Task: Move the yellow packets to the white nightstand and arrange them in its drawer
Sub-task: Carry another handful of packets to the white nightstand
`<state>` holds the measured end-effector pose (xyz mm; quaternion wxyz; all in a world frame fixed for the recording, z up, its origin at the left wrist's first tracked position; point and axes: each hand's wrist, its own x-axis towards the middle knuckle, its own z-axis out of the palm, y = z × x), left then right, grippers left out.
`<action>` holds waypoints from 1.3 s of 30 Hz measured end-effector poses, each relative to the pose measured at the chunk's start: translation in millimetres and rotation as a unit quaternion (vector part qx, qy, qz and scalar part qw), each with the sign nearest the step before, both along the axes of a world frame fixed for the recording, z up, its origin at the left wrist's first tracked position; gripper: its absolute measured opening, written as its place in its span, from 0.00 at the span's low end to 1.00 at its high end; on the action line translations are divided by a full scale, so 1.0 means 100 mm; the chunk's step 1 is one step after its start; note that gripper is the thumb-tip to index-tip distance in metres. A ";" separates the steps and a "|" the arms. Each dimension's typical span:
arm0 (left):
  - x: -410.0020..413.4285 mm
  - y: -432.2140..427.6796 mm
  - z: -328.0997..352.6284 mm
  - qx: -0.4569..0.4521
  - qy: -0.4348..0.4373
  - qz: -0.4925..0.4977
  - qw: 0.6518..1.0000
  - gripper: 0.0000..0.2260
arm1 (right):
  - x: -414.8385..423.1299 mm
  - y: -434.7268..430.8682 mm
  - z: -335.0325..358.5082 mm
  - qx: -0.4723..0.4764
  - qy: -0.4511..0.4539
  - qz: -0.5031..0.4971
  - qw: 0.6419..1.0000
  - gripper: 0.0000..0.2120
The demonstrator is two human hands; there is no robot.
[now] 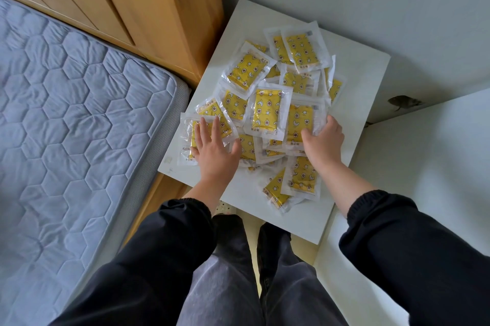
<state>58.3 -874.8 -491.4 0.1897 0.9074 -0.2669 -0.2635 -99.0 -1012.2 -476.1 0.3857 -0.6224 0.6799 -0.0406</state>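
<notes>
A loose heap of yellow packets [267, 110], each a star-printed yellow pad sealed in clear wrap, is seen spread over the top of the white nightstand [355, 73] in the middle of the frame. The packets overlap at many angles. Two of them [302, 177] are set slightly apart from the rest, at the lower edge of the heap near the front edge of the nightstand.

The left hand [212, 145] is laid flat on the lower left part of the heap, palm down, with its fingers [202, 126] spread and pressed on the outermost packets there. The right hand [322, 140] is placed at the lower right side of the heap. Its thumb is laid across the face of a packet and its fingers are curled round the right edge, so that the packets there are gripped.

Both forearms are reached in from the bottom of the frame in black sleeves [397, 246], above grey trousers [225, 286]. A quilted blue-grey mattress [66, 113] is seen at the left, bordered by a wooden bed frame [148, 7] in the upper left, which touches the left side of the nightstand. A white panel [424, 153] is seen at the right.
</notes>
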 end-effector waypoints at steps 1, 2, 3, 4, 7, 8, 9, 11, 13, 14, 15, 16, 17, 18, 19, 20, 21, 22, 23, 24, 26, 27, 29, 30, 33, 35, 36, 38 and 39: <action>0.01 0.01 0.00 0.000 0.001 0.000 1.000 0.30 | 0.00 0.01 0.01 -0.002 0.001 0.000 1.000 0.33; 0.01 0.01 0.00 -0.002 0.001 0.000 1.000 0.30 | -0.01 0.01 0.01 -0.004 0.001 0.001 1.000 0.33; 0.02 0.01 0.00 -0.003 0.001 0.000 1.000 0.30 | -0.01 0.01 0.01 -0.006 0.001 0.002 1.000 0.33; 0.01 0.01 0.01 -0.004 0.000 -0.001 1.000 0.30 | -0.01 0.02 0.02 -0.007 0.001 0.004 1.000 0.33; -0.01 0.01 0.04 -0.006 -0.008 -0.012 1.000 0.30 | -0.03 0.05 0.02 -0.019 0.004 0.010 1.000 0.33; -0.01 0.01 0.06 -0.009 -0.012 -0.017 1.000 0.30 | -0.03 0.07 0.03 -0.026 0.008 0.014 1.000 0.33; -0.02 0.01 0.08 -0.011 -0.017 -0.024 1.000 0.30 | -0.04 0.08 0.04 -0.035 0.012 0.019 0.999 0.33; -0.02 0.00 0.13 -0.016 -0.029 -0.038 0.999 0.31 | -0.02 0.11 0.08 -0.053 0.017 0.033 0.998 0.33; -0.03 -0.02 0.21 -0.025 -0.044 -0.053 0.997 0.31 | 0.02 0.14 0.17 -0.068 0.012 0.054 0.996 0.33; -0.03 -0.02 0.26 -0.030 -0.052 -0.062 0.996 0.31 | 0.05 0.15 0.22 -0.076 0.006 0.070 0.995 0.33; -0.03 -0.03 0.33 -0.036 -0.060 -0.070 0.995 0.31 | 0.08 0.17 0.31 -0.086 0.000 0.086 0.993 0.33; -0.02 -0.03 0.42 -0.042 -0.066 -0.077 0.994 0.31 | 0.11 0.18 0.41 -0.098 -0.007 0.104 0.990 0.33; -0.01 -0.04 0.54 -0.048 -0.073 -0.081 0.993 0.31 | 0.15 0.20 0.54 -0.115 -0.012 0.127 0.985 0.33; 0.01 -0.03 0.68 -0.057 -0.083 -0.080 0.992 0.31 | 0.20 0.21 0.69 -0.136 -0.014 0.155 0.978 0.33; 0.04 -0.02 0.85 -0.069 -0.094 -0.078 0.990 0.31 | 0.24 0.24 0.86 -0.164 -0.016 0.191 0.968 0.32; 0.06 0.01 1.03 -0.082 -0.106 -0.077 0.988 0.31 | 0.28 0.27 1.04 -0.195 -0.019 0.229 0.953 0.32; 0.09 0.04 1.22 -0.095 -0.122 -0.079 0.985 0.31 | 0.33 0.30 1.22 -0.226 -0.024 0.264 0.937 0.31; 0.13 0.08 1.42 -0.106 -0.138 -0.082 0.981 0.31 | 0.40 0.33 1.41 -0.254 -0.029 0.295 0.921 0.31; 0.18 0.13 1.61 -0.115 -0.153 -0.083 0.978 0.31 | 0.49 0.37 1.58 -0.280 -0.035 0.321 0.904 0.30; 0.23 0.19 1.80 -0.123 -0.166 -0.080 0.975 0.31 | 0.58 0.41 1.75 -0.301 -0.042 0.342 0.889 0.30; 0.34 0.35 2.14 -0.135 -0.192 -0.062 0.970 0.31 | 0.78 0.52 2.08 -0.326 -0.056 0.381 0.864 0.31; 0.40 0.45 2.31 -0.141 -0.204 -0.052 0.967 0.31 | 0.88 0.59 2.24 -0.334 -0.061 0.400 0.851 0.31; 0.51 0.68 2.62 -0.148 -0.229 -0.034 0.962 0.31 | 1.10 0.77 2.56 -0.357 -0.073 0.432 0.825 0.31; 0.57 0.81 2.77 -0.149 -0.242 -0.024 0.959 0.31 | 1.21 0.88 2.71 -0.371 -0.084 0.444 0.811 0.31; 0.78 1.31 3.21 -0.154 -0.297 0.012 0.942 0.31 | 1.55 1.27 3.21 -0.411 -0.120 0.478 0.767 0.30; 0.94 1.71 3.53 -0.148 -0.338 0.036 0.929 0.32 | 1.79 1.60 3.54 -0.438 -0.137 0.497 0.736 0.30; 1.02 1.91 3.68 -0.139 -0.356 0.048 0.923 0.32 | 1.91 1.77 3.69 -0.451 -0.148 0.504 0.721 0.30; 1.19 2.37 4.00 -0.116 -0.388 0.080 0.911 0.33 | 2.14 2.16 3.99 -0.480 -0.172 0.516 0.688 0.29; 1.26 2.61 4.16 -0.105 -0.402 0.097 0.904 0.33 | 2.26 2.38 4.14 -0.497 -0.181 0.522 0.669 0.29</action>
